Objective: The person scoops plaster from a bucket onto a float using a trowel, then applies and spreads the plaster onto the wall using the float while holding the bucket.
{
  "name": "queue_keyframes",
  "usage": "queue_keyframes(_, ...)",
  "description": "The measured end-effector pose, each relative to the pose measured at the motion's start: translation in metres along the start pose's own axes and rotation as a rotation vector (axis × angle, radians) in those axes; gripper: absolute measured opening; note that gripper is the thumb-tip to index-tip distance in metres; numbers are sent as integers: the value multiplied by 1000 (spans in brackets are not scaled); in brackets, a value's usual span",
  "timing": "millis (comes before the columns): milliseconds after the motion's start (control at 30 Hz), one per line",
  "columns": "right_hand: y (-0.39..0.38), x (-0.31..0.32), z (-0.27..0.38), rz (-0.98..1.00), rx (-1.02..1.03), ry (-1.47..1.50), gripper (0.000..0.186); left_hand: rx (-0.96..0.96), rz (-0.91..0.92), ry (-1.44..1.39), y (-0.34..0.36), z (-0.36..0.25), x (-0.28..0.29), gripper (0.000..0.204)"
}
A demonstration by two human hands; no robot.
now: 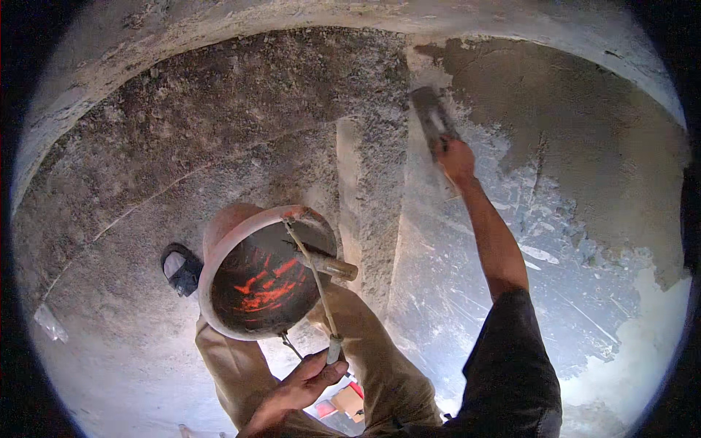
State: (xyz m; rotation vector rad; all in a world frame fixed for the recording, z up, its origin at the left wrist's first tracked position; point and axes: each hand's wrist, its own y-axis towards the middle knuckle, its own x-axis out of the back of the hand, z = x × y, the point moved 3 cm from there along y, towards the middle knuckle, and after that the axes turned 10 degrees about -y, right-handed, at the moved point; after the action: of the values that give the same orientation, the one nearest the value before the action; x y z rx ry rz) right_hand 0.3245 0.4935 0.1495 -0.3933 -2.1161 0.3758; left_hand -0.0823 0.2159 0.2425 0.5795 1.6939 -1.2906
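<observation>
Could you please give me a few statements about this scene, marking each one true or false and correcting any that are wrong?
1. The right hand's grip is closed on a plastering trowel. True.
2. Both hands hold the same tool. False: the left hand's grip is closed on the bail handle of a bucket.
3. A tan cylindrical handle juts out over the bucket's rim. True.
4. The bucket is full to the brim. False: its inside shows well below the rim, with orange-red streaks.
5. The smooth grey-brown plaster lies at the picture's left. False: it lies at the right.
6. A dark shoe shows left of the bucket. True.
</observation>
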Motion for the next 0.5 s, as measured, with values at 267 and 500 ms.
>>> queue_keyframes(267,18,122,-47,-722,-248,8,30,49,68,-72,3,-1,-2,22)
queue_keyframes(500,49,87,-34,-448,-466,-11,33,-15,29,38,-1,-12,-5,23)
